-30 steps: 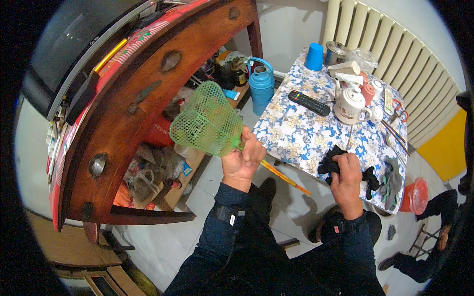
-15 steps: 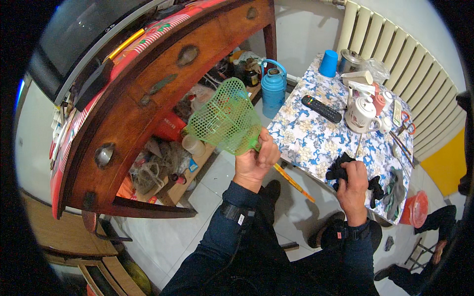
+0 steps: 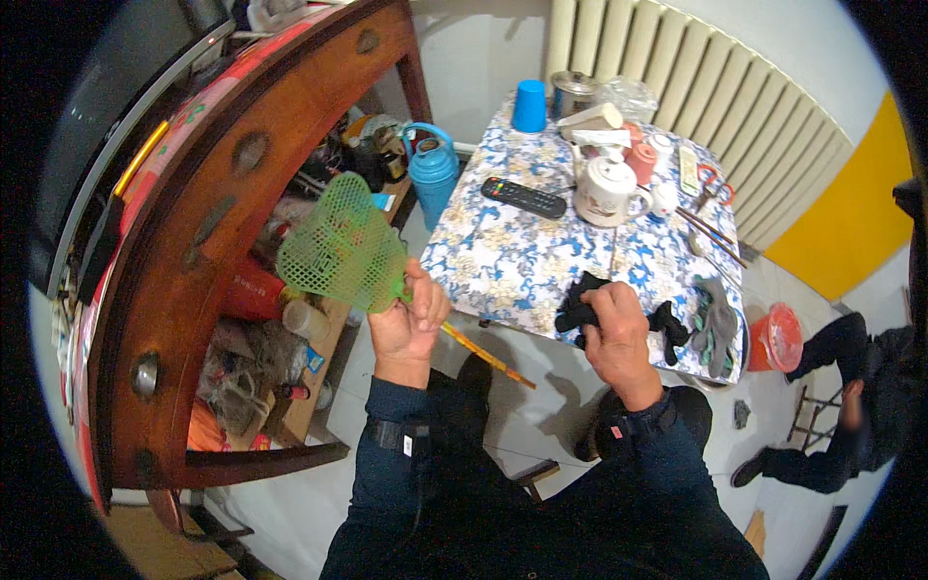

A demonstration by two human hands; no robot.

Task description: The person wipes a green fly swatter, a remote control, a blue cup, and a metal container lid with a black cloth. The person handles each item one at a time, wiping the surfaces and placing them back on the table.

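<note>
My left hand (image 3: 408, 314) is closed round a fly swatter near the base of its green mesh head (image 3: 343, 246). Its orange-yellow patterned handle slants down to the right beneath that hand. On the near edge of the table, my right hand (image 3: 619, 338) grips a crumpled black cloth (image 3: 580, 302); its exact kind cannot be made out. Just right of that hand lies a second bunched black cloth (image 3: 669, 331), and beyond it a grey-and-green glove (image 3: 715, 327).
The flowered table (image 3: 483, 271) bears a remote control (image 3: 523, 197), a white teapot (image 3: 606, 191), a blue cup (image 3: 529, 106), scissors (image 3: 715, 182) and chopsticks (image 3: 712, 234). A blue thermos (image 3: 432, 174) stands between it and the wooden desk (image 3: 217, 227). At right are a red bucket (image 3: 773, 338) and a seated person (image 3: 870, 387).
The whole view has swung to the right, so the desk and table appear further left. Both hands keep their hold on the swatter and the black cloth.
</note>
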